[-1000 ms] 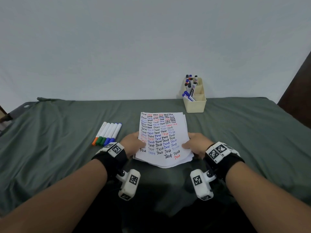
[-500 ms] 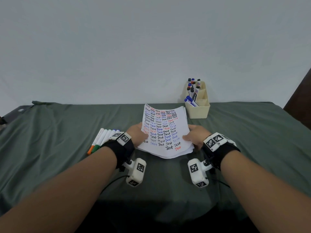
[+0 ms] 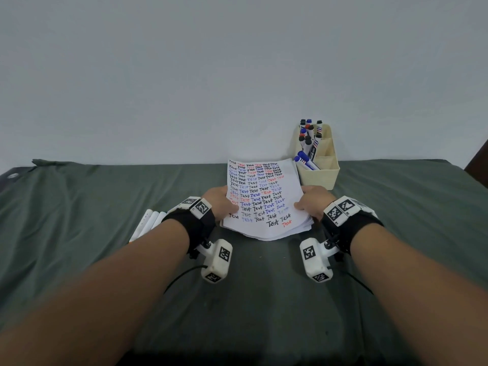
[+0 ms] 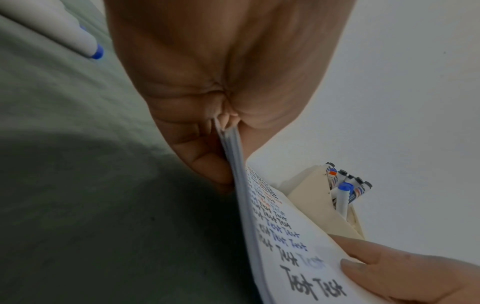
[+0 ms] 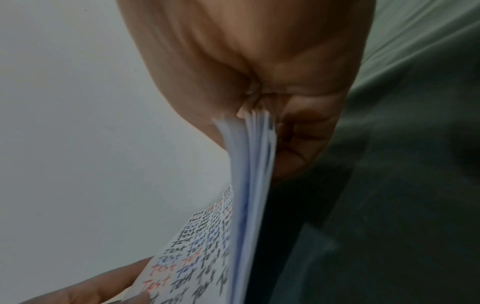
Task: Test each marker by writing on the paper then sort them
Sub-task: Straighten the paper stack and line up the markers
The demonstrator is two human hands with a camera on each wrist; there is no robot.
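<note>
A stack of white paper sheets (image 3: 264,196), its top sheet covered in rows of "Test" in black, blue and red, is lifted off the table and tilted up toward me. My left hand (image 3: 221,202) pinches the stack's left edge (image 4: 233,156), thumb on top. My right hand (image 3: 314,202) pinches the right edge (image 5: 254,156) the same way. Several white markers (image 3: 150,223) lie on the cloth to the left, mostly hidden behind my left wrist; one blue-tipped marker (image 4: 67,35) shows in the left wrist view.
A cream divided organiser (image 3: 319,175) stands at the back right against the wall and holds several capped markers (image 3: 307,138) in its left compartments. A wrinkled green cloth (image 3: 79,207) covers the table. A dark edge (image 3: 479,165) shows at far right.
Both hands have raised the paper stack off the cloth and tilted it up. The head view has tipped upward, and my left wrist now covers most of the loose markers.
</note>
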